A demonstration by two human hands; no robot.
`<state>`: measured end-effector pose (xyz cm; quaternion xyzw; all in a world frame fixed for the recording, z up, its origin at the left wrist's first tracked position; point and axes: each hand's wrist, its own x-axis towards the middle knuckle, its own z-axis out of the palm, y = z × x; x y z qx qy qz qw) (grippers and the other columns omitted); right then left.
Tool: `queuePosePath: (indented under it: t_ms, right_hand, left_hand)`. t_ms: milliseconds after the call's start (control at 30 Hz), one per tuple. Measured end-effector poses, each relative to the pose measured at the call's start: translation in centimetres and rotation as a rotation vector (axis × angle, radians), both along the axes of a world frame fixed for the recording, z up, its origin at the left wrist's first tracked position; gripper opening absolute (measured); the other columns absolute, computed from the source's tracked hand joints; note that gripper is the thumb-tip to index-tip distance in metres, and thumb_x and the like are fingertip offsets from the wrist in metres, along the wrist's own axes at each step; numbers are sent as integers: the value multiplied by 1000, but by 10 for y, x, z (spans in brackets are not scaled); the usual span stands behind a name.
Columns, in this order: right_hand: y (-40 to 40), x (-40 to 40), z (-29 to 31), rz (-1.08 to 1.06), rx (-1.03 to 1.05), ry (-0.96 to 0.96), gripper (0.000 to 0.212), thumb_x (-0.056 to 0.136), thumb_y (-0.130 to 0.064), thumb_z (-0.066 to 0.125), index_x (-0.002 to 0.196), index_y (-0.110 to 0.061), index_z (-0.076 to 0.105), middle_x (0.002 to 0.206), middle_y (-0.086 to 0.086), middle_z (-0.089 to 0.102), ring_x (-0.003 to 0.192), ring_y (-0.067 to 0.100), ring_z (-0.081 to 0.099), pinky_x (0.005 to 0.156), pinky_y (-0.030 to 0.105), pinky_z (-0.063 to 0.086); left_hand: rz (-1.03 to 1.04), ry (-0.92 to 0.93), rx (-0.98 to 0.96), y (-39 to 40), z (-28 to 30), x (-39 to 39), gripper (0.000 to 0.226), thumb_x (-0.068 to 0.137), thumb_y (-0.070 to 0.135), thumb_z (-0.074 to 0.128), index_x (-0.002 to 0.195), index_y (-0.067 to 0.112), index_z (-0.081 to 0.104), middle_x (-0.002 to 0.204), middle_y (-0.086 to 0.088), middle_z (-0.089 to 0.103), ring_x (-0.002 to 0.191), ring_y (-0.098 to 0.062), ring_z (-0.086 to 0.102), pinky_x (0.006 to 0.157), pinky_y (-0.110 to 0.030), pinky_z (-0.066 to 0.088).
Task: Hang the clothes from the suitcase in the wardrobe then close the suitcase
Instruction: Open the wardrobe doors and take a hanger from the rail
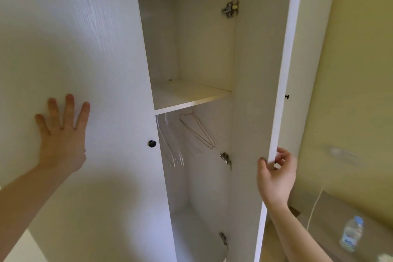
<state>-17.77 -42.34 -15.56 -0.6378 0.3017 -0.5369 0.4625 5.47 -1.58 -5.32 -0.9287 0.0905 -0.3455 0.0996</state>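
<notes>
A white wardrobe fills the view. Its left door (pixel 85 49) is closed and has a black knob (pixel 152 143). My left hand (pixel 61 134) rests flat on that door, fingers spread. The right door (pixel 261 91) stands swung out, and my right hand (pixel 276 172) grips its outer edge. Inside, several bare wire hangers (pixel 176 138) hang below a bare shelf (pixel 187 95). No clothes hang in the wardrobe. The suitcase is out of view.
A second white cabinet door with a small black knob (pixel 287 97) stands behind the swung-out door. At lower right a plastic water bottle (pixel 350 234) and a white cable (pixel 313 208) lie on a brown table against the yellow wall.
</notes>
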Motion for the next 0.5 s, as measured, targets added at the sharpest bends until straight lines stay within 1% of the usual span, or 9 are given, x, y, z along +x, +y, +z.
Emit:
queuePosePath:
  t_ms: [33,67,133,200,233,300,400,433,500]
  right_hand:
    - [-1,0,1,-7,25,-36,31,89,-7,63,116,-17,52,115,-9,54,107,11,57,88,42,53]
    - [-1,-1,3,-14,38,-69,39,92,-3,59,126,-16,47,124,-11,51,116,10,54,95,42,53]
    - [-1,-2,12,-52,-2,-136,48,93,7,52,137,-9,41,139,-10,43,129,9,47,107,37,48]
    - [3,-4,21,-117,-190,-206,57,87,17,49,141,-1,38,148,5,39,141,16,39,117,24,36]
    - [6,-4,26,-136,-297,-235,58,85,20,48,140,2,40,150,12,39,144,19,36,119,22,31]
    - [14,-2,38,-108,-427,-271,54,83,19,48,135,1,45,149,14,41,145,19,36,120,28,30]
    - [21,16,46,56,-486,-272,50,84,16,52,127,-8,52,142,6,51,138,15,45,115,30,37]
    - [21,26,45,133,-480,-229,51,83,15,53,127,-12,53,139,1,53,134,12,48,112,31,40]
    - [17,48,33,275,-453,-59,51,82,11,57,125,-18,54,129,-6,55,125,9,52,104,35,46]
  left_hand:
    - [6,4,-2,-1,0,0,140,45,10,95,161,13,15,167,-15,-14,150,-46,-19,111,-53,-25]
    - [7,10,-6,-1,0,0,140,45,10,95,161,12,16,167,-15,-14,150,-47,-18,111,-53,-25]
    - [9,20,-11,-2,0,-1,141,44,10,95,161,12,16,166,-15,-16,149,-46,-20,111,-54,-25]
    - [17,27,-13,-2,0,-1,143,44,12,96,161,12,15,166,-14,-19,149,-45,-23,111,-55,-25]
    - [21,26,-11,-2,0,-2,143,44,13,96,161,12,14,166,-14,-20,148,-45,-24,111,-55,-25]
    - [32,23,-3,-3,0,-3,141,47,14,94,161,12,12,165,-15,-21,148,-46,-24,111,-57,-24]
    - [26,5,3,-4,0,-2,138,49,13,93,161,12,13,166,-16,-19,149,-49,-19,113,-61,-16]
    - [18,-1,6,-3,-1,-2,137,48,11,93,161,11,15,166,-16,-18,149,-50,-17,113,-60,-16]
    - [8,-11,11,-3,-2,-1,138,46,9,93,160,11,16,167,-17,-14,149,-50,-15,112,-57,-20]
